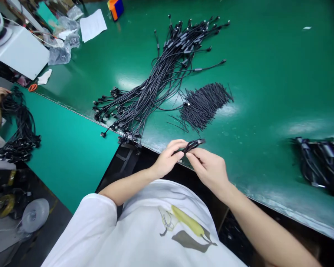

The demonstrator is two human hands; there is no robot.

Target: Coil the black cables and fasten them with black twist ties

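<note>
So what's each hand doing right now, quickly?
Left hand: closed, fingers pinching a bundled black cable.
Right hand: also closed, thumb and fingers gripping the same bundled black cable.

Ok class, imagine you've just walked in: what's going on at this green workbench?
The person's left hand and right hand hold a folded black cable at the edge of the green workbench. Beyond lie loose black cables and a heap of short black ties. Folded cable bundles sit to the right. At far left, another person's hand touches more cables.
</note>
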